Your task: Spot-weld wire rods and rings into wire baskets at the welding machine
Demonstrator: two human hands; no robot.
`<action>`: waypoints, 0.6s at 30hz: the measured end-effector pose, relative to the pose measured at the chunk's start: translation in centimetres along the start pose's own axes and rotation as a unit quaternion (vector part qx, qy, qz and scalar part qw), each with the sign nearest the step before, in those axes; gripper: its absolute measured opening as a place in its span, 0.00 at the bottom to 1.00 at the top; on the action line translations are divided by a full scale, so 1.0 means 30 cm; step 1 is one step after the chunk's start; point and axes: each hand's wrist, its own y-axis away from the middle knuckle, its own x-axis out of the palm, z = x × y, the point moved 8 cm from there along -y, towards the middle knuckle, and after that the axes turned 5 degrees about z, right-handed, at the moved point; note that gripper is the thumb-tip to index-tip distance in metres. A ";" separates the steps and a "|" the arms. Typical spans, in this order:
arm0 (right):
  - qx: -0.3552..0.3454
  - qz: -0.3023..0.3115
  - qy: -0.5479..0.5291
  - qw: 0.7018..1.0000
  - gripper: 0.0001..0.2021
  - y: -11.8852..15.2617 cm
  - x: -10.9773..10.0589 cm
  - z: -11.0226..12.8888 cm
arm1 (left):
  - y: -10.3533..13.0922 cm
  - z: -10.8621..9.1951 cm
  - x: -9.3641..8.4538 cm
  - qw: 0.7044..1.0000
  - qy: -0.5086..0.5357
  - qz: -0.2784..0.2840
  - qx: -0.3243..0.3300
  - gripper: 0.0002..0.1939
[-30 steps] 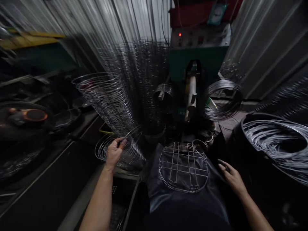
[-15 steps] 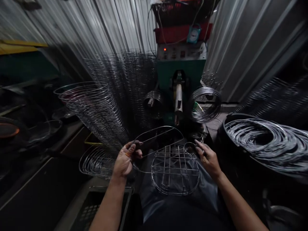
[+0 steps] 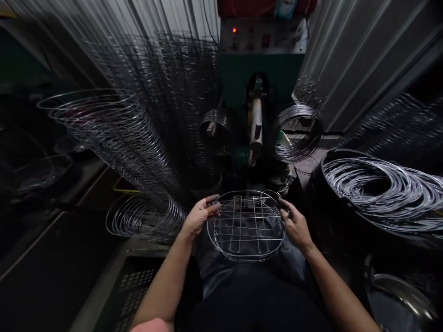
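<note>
A round wire rack (image 3: 249,226) with a crossed grid lies over my lap, a larger thin wire ring (image 3: 208,230) around its edge. My left hand (image 3: 205,213) pinches the ring at its upper left, thumb and fingers closed. On the upper right side, my right hand (image 3: 292,217) has its fingers closed at the rim of ring and rack. Beyond them stands a green machine (image 3: 231,87) with a pale rod-like arm (image 3: 256,124) pointing toward me.
Tall stacks of wire rings (image 3: 117,133) lean on the left, above a loose ring pile (image 3: 138,219). A green crate (image 3: 129,281) is at lower left. Wire coils (image 3: 297,131) flank the machine arm; a black tub of rings (image 3: 363,184) stands right.
The loose ring has come down over the rack and now surrounds it. My left hand has moved right, closer to the rack. The view has tilted down.
</note>
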 end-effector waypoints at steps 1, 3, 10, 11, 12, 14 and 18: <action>0.011 -0.001 0.000 1.000 0.20 0.005 0.003 -0.023 | -0.011 0.013 -0.013 0.999 -0.031 -0.010 0.005 0.29; 0.032 -0.002 0.000 0.999 0.19 0.015 0.010 -0.066 | -0.028 0.038 -0.035 0.996 -0.088 -0.018 0.014 0.30; 0.051 -0.002 -0.002 0.999 0.19 0.023 0.026 -0.130 | -0.053 0.078 -0.076 0.973 -0.231 -0.023 0.013 0.27; 0.049 0.000 -0.002 0.999 0.19 0.022 0.029 -0.135 | -0.055 0.082 -0.077 0.972 -0.233 -0.021 0.011 0.26; 0.048 0.004 -0.001 0.999 0.19 0.019 0.031 -0.140 | -0.056 0.085 -0.077 0.973 -0.232 -0.017 0.010 0.25; 0.044 0.013 0.002 0.999 0.19 0.014 0.036 -0.150 | -0.056 0.094 -0.072 0.974 -0.227 -0.004 0.010 0.23; 0.049 0.030 0.013 0.998 0.19 0.006 0.039 -0.164 | -0.052 0.111 -0.069 0.974 -0.229 0.005 0.006 0.25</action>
